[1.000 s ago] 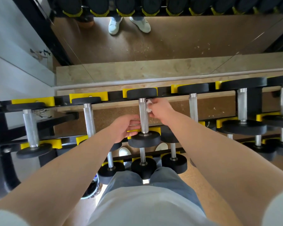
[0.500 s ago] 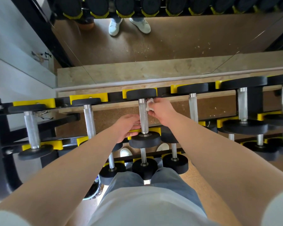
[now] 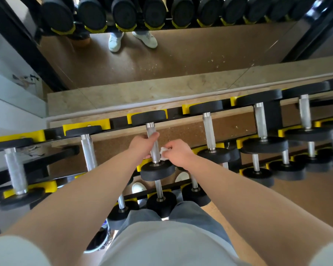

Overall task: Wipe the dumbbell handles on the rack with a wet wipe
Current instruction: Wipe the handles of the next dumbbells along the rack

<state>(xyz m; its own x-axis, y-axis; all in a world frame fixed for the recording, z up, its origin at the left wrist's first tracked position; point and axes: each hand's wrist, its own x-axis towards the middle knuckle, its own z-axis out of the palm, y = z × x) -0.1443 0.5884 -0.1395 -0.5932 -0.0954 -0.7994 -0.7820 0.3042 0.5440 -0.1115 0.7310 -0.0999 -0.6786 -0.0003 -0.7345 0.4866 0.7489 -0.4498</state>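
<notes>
On the far left of the rack (image 3: 119, 122), the far-left handle (image 3: 14, 169) and the second handle (image 3: 88, 150) lie in their yellow cradles (image 3: 96, 122) with nothing touching them. I cannot tell by looking whether either has been cleaned, so one risk is losing count and skipping a bar. Next comes my left hand (image 3: 142, 145), clenched round the upper part of the centre handle (image 3: 150, 128) with the thumb laid across the front. It steadies the bar, but it also covers the metal under my palm, and unless I shift that grip the wipe will never reach there. The steel looks knurled, and I judge that a rough surface could snag and shred a thin cloth. The wet wipe (image 3: 163, 153) is a small crumpled wad pressed to the lower right side of the same bar, just above the near head (image 3: 157, 170), and my right hand (image 3: 178, 150) pinches it in its fingertips. Held so lightly and touching one side only, it could slip free and fall through the rack toward my shoe (image 3: 138, 188), or leave the far side of the bar dry. If I push too hard, the dumbbell may roll in its cradle. Its near head could even ride off the front rail onto the lower dumbbell (image 3: 161, 203). To the right, the next handle (image 3: 209, 131) and the taller handle (image 3: 260, 121) wait untouched, and one small wipe may dry out before it gets to them.
</notes>
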